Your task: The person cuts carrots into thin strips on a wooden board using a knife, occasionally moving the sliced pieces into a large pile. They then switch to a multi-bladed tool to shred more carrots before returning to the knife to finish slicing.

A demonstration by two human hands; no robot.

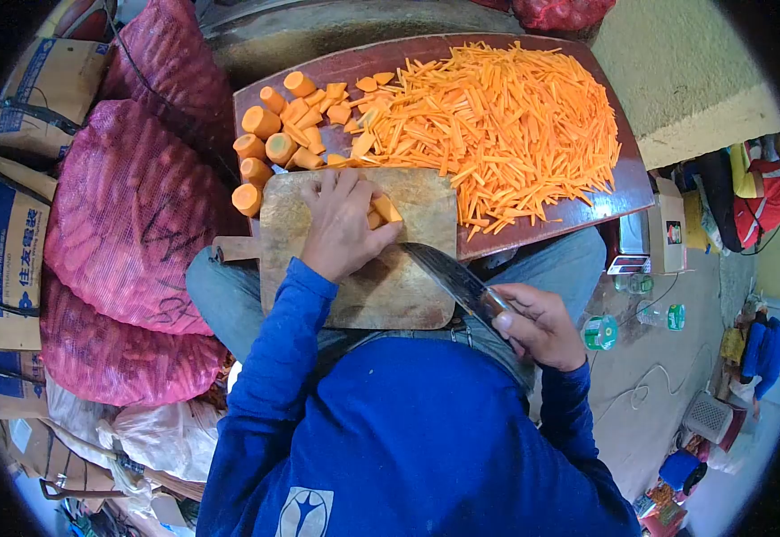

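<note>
A wooden cutting board rests across my lap, its handle pointing left. On it my left hand presses down with curled fingers, closed around a carrot piece that shows partly beside the index finger. My right hand grips a knife by its handle. The blade slants up and left over the board's right side, its tip close to my left thumb. Beyond the board, thick carrot chunks stand on the left of a reddish low table, and a large heap of carrot sticks covers its right.
Pink mesh sacks are stacked at my left, in front of cardboard boxes. To the right, plastic bottles stand on the concrete floor near an open carton. A concrete ledge lies beyond the table.
</note>
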